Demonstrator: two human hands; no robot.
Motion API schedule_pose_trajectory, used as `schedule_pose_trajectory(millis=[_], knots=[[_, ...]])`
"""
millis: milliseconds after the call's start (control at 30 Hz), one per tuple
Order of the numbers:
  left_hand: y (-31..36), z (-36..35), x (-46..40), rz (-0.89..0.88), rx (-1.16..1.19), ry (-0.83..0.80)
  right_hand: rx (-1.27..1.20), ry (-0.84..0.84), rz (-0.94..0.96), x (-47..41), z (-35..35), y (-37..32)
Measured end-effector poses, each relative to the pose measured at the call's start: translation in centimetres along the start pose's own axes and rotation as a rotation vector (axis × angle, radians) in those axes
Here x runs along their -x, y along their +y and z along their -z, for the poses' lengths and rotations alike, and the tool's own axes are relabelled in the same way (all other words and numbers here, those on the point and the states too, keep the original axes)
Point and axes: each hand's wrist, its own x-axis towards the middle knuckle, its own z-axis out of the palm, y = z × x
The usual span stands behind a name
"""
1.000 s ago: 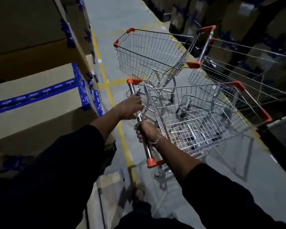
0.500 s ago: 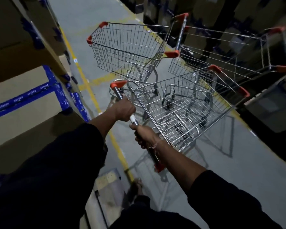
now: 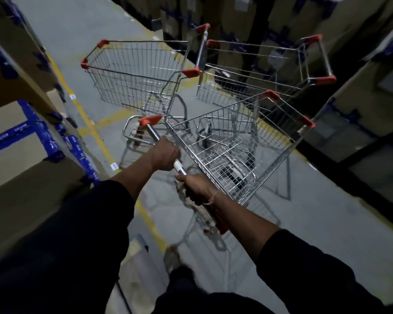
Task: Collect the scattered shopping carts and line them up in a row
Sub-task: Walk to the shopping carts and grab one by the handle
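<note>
1. My left hand (image 3: 163,155) wraps around the metal handle bar (image 3: 179,167) of the nearest cart (image 3: 238,143), fingers curled over it, close to the bar's orange end cap.
2. My right hand (image 3: 196,189) grips the same bar further along toward me, knuckles up; a thin thread sits on that wrist. Both of my sleeves are dark.
3. The nearest cart stands right in front of me on the grey concrete floor (image 3: 304,223), its wire basket angled away to the right, with orange corner caps on its rim.
4. A second cart (image 3: 134,71) stands ahead and to the left, its basket facing away, its lower frame close to my cart's handle end.
5. A third cart (image 3: 259,71) stands ahead on the right, just beside the second one and close to the front of mine.
6. Yellow lines (image 3: 89,123) are painted on the floor along the left side of the aisle and across it.
7. Stacked cardboard boxes (image 3: 21,143) line the left, sealed with blue tape (image 3: 43,134) that carries white printing too blurred to read. More boxes stand in the dark on the right.
8. Small white labels lie on the floor by the yellow line; their writing is illegible.
</note>
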Motion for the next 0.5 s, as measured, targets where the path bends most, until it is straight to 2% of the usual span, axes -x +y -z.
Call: schedule_pose_trajectory(millis=[333,500], knots=[[6.0,2.0,-3.4,-0.105,0.018,0.020,-0.053,0.052,-0.023,1.4,4.5,3.8],[9.1,4.5,-6.3,-0.200,0.126,0.086,-0.106,0.137,-0.071,2.9,8.7,5.5]])
